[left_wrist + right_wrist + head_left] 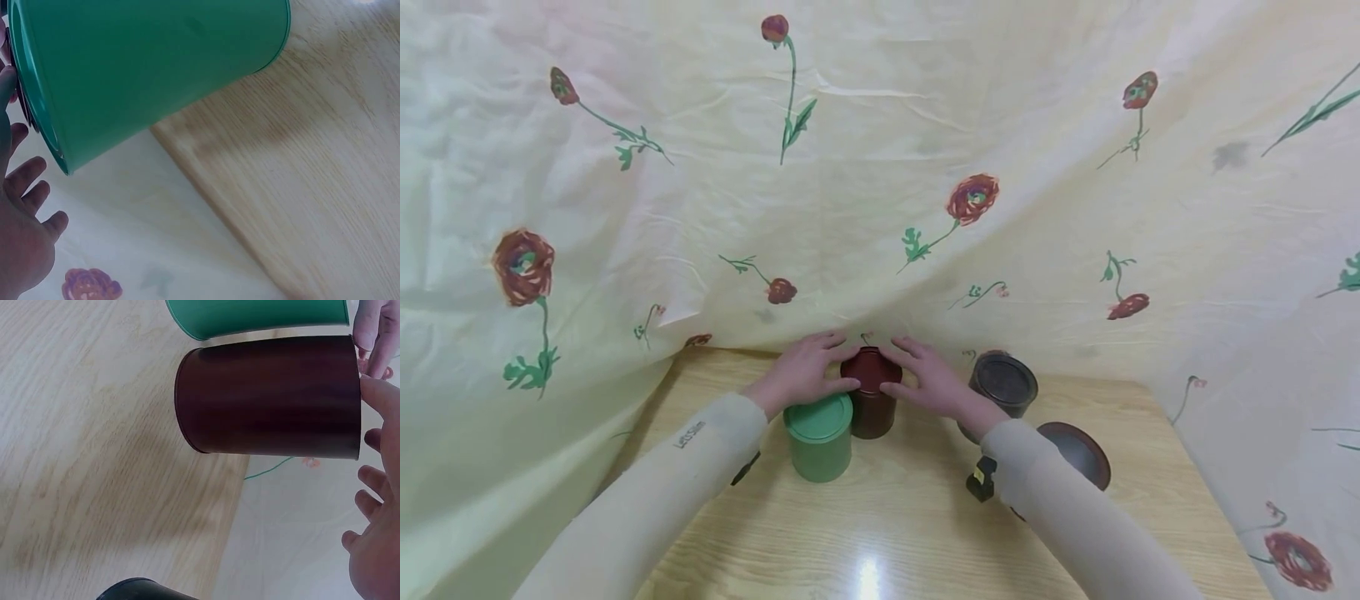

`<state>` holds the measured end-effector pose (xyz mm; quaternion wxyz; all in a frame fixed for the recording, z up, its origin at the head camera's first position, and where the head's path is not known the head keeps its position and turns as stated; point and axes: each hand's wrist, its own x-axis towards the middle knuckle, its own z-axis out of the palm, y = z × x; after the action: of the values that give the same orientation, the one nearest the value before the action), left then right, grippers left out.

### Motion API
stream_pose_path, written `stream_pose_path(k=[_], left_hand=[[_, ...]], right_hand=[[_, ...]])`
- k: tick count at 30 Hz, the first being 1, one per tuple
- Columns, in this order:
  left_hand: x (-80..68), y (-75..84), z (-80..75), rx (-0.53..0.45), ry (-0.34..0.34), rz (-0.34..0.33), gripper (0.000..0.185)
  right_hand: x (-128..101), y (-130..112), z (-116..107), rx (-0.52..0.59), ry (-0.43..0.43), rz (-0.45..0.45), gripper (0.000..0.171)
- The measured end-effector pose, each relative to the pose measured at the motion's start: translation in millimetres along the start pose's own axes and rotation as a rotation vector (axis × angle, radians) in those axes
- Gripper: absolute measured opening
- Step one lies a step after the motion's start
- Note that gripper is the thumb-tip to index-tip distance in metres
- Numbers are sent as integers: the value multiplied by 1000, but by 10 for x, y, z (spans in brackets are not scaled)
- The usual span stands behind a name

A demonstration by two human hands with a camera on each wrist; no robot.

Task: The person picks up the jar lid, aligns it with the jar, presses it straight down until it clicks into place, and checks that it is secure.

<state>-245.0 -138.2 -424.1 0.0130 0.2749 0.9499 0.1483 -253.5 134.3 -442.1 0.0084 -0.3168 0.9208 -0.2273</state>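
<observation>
Left arm: reaches forward from the lower left in a pale beige sleeve, the forearm angled toward the middle.
Left hand [805, 367]: held out flat, palm down and turned inward; fingers [28, 175] straight and slightly spread, thumb pointing toward the other hand.
Left grip: loose, nothing curled.
Right arm: comes in from the lower right in the same pale sleeve, with a small dark device strapped under the wrist.
Right hand [928, 379]: mirrors the left, palm down and turned inward; fingers [375, 481] extended and a little apart.
Right grip: relaxed, fingers straight.
Spacing: fingertips of both hands lie near each other.
</observation>
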Motion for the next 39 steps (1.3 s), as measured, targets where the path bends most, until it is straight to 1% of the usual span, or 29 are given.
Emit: stream_pose_path(k=[9, 16, 19, 24, 28, 33, 36, 39], left_hand=[[2, 6, 33, 22, -23, -6, 66], [-6, 16, 26, 32, -53, -12, 64], [5, 39, 0, 33, -71, -19, 63], [64, 125, -83, 22, -113, -74, 62], [129, 197, -142, 0, -146, -141, 62], [193, 255, -190, -20, -158, -206, 62], [213, 271, -194, -25, -169, -226, 62], [206, 271, -176, -33, -183, -241, 62]], right_hand=[[-27, -36, 10, 2, -24, 43, 63], [-25, -49, 7, 65, -48, 62, 62], [-21, -48, 0, 97, -62, 71, 62], [6, -50, -23, 136, -84, 99, 63], [51, -37, -38, 182, -103, 132, 63], [116, -6, -65, 255, -123, 157, 63], [133, 0, -84, 268, -132, 164, 62], [138, 1, -79, 257, -137, 172, 61]])
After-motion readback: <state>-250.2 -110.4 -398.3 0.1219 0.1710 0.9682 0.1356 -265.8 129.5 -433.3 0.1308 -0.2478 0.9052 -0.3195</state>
